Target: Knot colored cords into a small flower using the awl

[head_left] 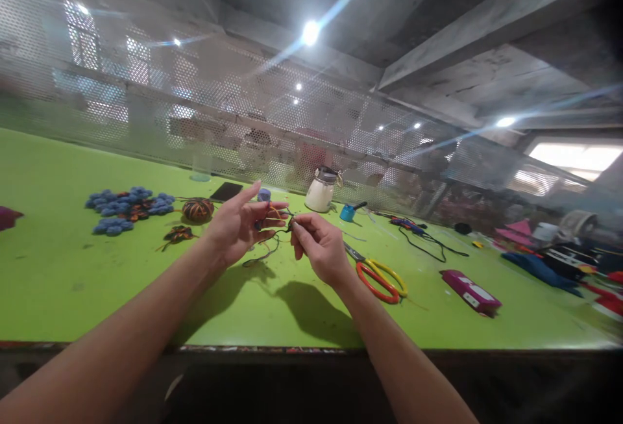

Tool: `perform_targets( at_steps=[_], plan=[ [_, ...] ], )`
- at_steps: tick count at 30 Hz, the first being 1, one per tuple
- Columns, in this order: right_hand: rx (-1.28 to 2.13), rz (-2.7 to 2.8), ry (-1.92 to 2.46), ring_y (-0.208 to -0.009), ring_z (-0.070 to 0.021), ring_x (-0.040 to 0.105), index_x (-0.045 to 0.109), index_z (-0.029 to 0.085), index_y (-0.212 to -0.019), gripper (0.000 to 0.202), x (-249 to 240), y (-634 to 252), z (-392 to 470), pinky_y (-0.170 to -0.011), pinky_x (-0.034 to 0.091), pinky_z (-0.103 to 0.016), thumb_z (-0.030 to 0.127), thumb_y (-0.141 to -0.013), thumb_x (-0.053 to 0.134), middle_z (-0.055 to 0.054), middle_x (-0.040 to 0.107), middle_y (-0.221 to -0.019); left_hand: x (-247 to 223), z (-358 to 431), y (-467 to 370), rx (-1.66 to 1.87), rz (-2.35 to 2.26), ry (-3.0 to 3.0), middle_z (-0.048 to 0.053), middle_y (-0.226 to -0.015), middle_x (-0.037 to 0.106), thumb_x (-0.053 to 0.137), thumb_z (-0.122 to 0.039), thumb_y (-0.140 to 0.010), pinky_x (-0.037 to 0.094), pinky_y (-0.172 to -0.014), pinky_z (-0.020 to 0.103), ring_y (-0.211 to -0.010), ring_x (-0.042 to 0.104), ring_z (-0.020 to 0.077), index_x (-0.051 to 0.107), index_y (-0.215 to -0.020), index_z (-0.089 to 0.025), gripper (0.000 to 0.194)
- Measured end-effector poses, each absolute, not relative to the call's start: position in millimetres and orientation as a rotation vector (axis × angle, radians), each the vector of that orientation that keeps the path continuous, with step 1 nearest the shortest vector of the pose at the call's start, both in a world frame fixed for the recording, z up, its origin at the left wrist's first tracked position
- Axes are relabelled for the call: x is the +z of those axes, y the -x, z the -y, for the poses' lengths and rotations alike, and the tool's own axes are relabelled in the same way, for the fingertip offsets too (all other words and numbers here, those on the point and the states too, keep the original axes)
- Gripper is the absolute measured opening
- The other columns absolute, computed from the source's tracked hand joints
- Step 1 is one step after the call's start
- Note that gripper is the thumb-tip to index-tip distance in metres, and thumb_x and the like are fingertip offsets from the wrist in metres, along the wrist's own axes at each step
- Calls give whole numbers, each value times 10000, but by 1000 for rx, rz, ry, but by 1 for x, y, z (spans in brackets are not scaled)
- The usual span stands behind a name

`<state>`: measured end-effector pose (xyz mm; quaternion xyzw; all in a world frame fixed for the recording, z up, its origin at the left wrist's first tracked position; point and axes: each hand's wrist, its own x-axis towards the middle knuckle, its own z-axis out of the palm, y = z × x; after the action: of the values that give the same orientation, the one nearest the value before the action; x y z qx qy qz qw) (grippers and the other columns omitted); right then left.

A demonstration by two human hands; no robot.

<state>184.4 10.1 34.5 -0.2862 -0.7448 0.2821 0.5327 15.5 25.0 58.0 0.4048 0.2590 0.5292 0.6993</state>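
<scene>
See yarn (286, 230) between both hands, looped on spread fingers of the left hand (238, 226), pinched by thumb and finger of the right hand (318, 242). Seems only part done, with loose ends left. At 9 o'clock, see blue puffs (113, 204), looking already made; at 4 o'clock, scissors (377, 282), untouched.

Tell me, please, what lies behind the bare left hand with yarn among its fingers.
Behind the left hand, a flat black rectangle and a small purple-blue object show on the green tabletop; whatever the hand covers is hidden.
</scene>
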Motion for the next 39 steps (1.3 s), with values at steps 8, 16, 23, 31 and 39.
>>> perform_targets(
  at_steps=[8, 16, 23, 31, 39],
  plan=[
    [461, 1898, 753, -468, -73, 483, 543, 167, -890, 119, 31, -188, -7, -462, 402, -213, 275, -886, 494, 18, 522, -640, 50, -38, -13, 1342, -501, -901, 56, -837, 686, 658, -156, -750, 452, -792, 227, -792, 591, 103, 707, -801, -119, 79],
    [310, 1951, 773, -489, -79, 470, 552, 170, -891, 120, 31, -190, -12, -471, 395, -213, 270, -887, 484, 10, 524, -651, 50, -32, -19, 1385, -559, -1216, 70, -796, 690, 657, -188, -709, 416, -820, 287, -847, 598, 159, 679, -993, -112, 295],
    [410, 1887, 778, -463, -79, 473, 554, 176, -885, 151, 30, -191, -15, -456, 394, -220, 316, -883, 498, 15, 525, -638, 47, -28, -25, 1396, -621, -1402, -34, -533, 490, 511, -147, -710, 343, -569, 258, -545, 400, 117, 658, -1012, -140, 335],
    [583, 1791, 730, -437, -68, 470, 556, 157, -864, 174, 35, -188, -12, -426, 377, -208, 328, -871, 524, 31, 505, -608, 48, -21, -29, 1276, -544, -1320, 21, -831, 620, 639, -111, -627, 396, -754, 279, -774, 541, 143, 570, -1139, -140, 517],
    [608, 1811, 721, -457, -69, 495, 557, 162, -902, 184, 33, -190, -13, -447, 403, -208, 340, -872, 521, 31, 517, -626, 47, -20, -33, 1279, -623, -1353, -4, -770, 607, 730, -150, -619, 401, -791, 292, -767, 567, 135, 466, -1256, -95, 692]
  ],
)
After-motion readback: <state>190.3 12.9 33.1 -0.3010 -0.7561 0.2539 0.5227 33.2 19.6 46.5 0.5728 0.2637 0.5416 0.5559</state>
